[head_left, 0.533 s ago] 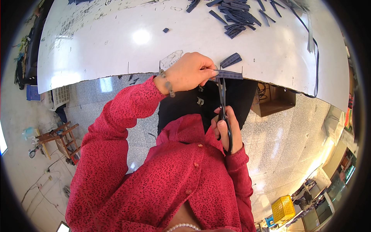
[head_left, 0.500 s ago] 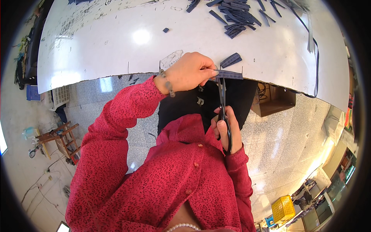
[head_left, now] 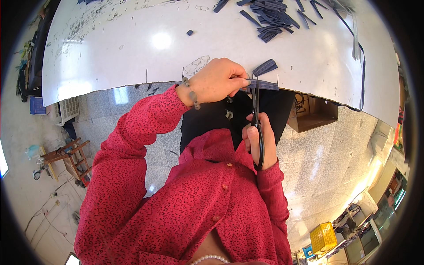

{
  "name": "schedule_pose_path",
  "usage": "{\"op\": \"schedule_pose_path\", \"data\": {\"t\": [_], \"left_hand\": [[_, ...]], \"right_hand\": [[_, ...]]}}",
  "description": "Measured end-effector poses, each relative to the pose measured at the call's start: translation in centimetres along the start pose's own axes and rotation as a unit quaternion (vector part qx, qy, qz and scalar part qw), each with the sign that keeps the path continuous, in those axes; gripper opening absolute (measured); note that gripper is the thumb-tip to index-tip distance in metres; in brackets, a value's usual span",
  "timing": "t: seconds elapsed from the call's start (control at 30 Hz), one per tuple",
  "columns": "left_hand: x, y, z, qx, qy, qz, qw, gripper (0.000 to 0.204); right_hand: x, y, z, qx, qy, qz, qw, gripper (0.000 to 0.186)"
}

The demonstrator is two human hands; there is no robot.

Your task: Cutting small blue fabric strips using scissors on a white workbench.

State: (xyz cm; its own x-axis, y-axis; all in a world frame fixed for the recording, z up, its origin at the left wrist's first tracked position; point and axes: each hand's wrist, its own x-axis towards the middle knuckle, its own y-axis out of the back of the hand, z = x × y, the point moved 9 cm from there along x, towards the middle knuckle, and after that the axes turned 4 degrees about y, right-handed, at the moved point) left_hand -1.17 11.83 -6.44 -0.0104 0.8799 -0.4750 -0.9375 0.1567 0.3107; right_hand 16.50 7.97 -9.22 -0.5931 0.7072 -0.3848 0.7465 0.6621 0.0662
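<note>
White worktop lay ahead | left grip pinched, right grip wrapped round scissors | blades crossed navy strip, held by left grip at worktop's near edge | apparently cutting; next likely called for steady strip

Bright, even indoor light fills the view, flaring as a hard, blown-out glare spot at 11 o'clock on the glossy white tabletop, with paler reflections on the speckled tiled floor near 10 and 4 o'clock and a warm glow toward half past three. Mid-view, the scissors and dark blue ribbed strip look reasonably sharp. Fisheye distortion bows the table's near edge, and black vignetting swallows the corners, with detail softening toward the rim.
</note>
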Motion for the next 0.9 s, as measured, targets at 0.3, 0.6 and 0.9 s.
{"op": "schedule_pose_path", "data": {"t": [0.3,0.6,0.9], "left_hand": [[0.2,-0.1,0.0,-0.005,-0.010,-0.004,1.000,0.023],[0.2,0.2,0.1,-0.006,-0.012,0.006,1.000,0.023],[-2.1,0.2,0.6,-0.166,0.013,-0.018,0.986,0.021]], "right_hand": [[0.9,0.3,-1.0,-0.020,-0.018,0.026,0.999,0.050],[1.5,1.3,-1.5,-0.107,-0.046,0.016,0.993,0.035],[-0.1,4.3,-4.5,0.080,0.032,-0.038,0.996,0.075]]}}
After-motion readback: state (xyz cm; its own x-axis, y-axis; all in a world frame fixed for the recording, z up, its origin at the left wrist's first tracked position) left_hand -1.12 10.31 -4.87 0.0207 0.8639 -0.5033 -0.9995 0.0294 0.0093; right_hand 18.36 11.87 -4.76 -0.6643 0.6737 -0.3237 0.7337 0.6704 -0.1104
